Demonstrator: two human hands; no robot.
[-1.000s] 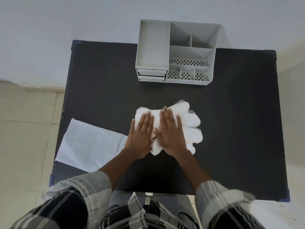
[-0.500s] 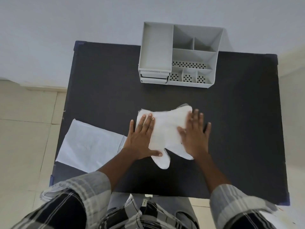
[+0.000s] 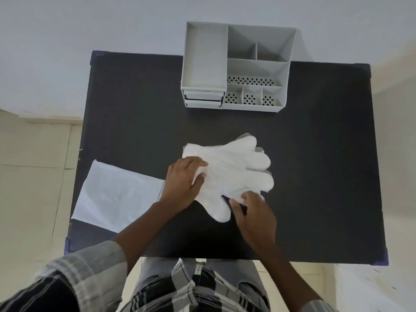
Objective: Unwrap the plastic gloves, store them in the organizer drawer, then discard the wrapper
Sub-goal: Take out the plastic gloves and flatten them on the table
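At frame centre, the left hand (image 3: 183, 180) presses the white plastic gloves (image 3: 234, 170) flat on the black bench (image 3: 315, 176); the right hand (image 3: 254, 212) pinches their lower edge.

The stack of thin, milky-white translucent plastic gloves (image 3: 234, 167) looks soft and faintly crinkled, with a dull sheen. The flat white wrapper (image 3: 117, 194) reads as thin film or paper, smooth and lightly creased; which of the two cannot be told. The black bench (image 3: 315, 176) has a matt, even surface without glare, its corners capped in blue. The pale grey compartmented organizer (image 3: 234, 68) appears to be rigid moulded plastic, smooth and satin, with perforated floors in some compartments. The sleeves are woven checked cloth.
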